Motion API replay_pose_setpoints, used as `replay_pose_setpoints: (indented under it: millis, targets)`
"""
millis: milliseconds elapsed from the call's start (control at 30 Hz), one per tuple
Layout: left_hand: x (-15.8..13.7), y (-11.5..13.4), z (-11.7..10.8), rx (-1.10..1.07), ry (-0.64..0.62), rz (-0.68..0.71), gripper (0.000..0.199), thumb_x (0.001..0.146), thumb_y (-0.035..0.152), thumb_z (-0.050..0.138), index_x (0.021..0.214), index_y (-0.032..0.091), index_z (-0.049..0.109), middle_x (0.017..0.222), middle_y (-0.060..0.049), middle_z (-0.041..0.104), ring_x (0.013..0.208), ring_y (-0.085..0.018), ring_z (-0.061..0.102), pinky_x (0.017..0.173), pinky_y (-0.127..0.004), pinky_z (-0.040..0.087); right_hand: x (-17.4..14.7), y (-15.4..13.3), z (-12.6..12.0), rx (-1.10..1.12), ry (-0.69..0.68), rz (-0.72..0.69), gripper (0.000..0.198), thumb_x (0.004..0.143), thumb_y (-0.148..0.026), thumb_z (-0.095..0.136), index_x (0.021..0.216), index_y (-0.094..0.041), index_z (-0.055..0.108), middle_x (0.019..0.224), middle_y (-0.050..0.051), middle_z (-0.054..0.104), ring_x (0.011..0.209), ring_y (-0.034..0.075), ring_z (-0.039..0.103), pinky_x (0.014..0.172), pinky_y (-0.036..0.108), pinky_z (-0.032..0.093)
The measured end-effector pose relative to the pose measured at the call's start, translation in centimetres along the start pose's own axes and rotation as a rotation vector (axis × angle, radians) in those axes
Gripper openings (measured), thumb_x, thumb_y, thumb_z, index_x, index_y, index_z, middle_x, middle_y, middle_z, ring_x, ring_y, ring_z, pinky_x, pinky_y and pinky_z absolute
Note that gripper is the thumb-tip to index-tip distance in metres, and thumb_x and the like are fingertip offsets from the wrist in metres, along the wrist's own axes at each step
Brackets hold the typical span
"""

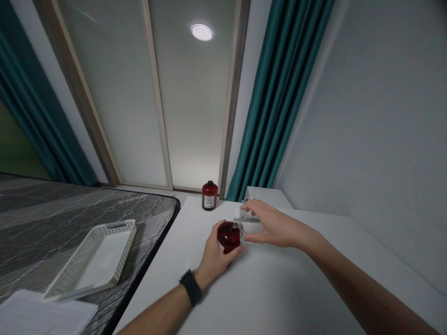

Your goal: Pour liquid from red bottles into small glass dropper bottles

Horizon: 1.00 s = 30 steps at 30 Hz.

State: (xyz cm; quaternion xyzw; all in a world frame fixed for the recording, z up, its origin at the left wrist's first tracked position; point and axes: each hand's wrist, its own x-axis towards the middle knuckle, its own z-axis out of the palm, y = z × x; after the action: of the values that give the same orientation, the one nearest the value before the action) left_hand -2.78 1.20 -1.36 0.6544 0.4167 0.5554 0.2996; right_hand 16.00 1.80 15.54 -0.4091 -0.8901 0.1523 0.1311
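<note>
A dark red bottle point(228, 236) stands on the white table point(251, 298), with my left hand point(215, 253) wrapped round its left and near side. My right hand point(267, 223) grips a clear bottle point(252, 226), tipped on its side just right of the red one. The clear bottle's neck meets the red bottle's open top; I cannot tell whether they touch. Liquid seems to be inside the clear bottle, partly covered by my fingers. A dark watch is on my left wrist.
Another red bottle point(209, 196) with a black cap and white label stands at the table's far edge. To the left, a white perforated basket point(122, 242) and paper sheets point(45, 316) lie on a grey patterned surface. A white box-like surface point(268, 196) and green curtains point(272, 107) are behind.
</note>
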Motion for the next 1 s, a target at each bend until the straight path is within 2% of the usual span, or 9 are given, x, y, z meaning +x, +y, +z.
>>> replay_pose_setpoints:
  millis: [700,1000]
  targets:
    - [-0.05,0.44,0.01,-0.021,0.009,-0.005,0.069,0.070,0.027,0.076,0.130,0.017,0.043,0.126,-0.014,0.060,0.116,-0.029,0.059,0.105,-0.049,0.045,-0.12,0.15,0.05,0.015,0.029,-0.017,0.052,0.075,-0.033,0.077,0.122,-0.021,0.056,0.118,0.010,0.061,0.111,0.029,0.058,0.095,0.043,0.048]
    - [0.05,0.42,-0.04,-0.022,0.002,-0.017,0.069,0.071,0.028,0.075,0.131,0.017,0.042,0.126,-0.014,0.059,0.117,-0.029,0.058,0.106,-0.049,0.044,-0.06,0.59,0.40,0.001,0.061,-0.047,0.056,0.077,-0.037,0.077,0.126,-0.021,0.055,0.126,0.012,0.061,0.121,0.030,0.056,0.103,0.047,0.045]
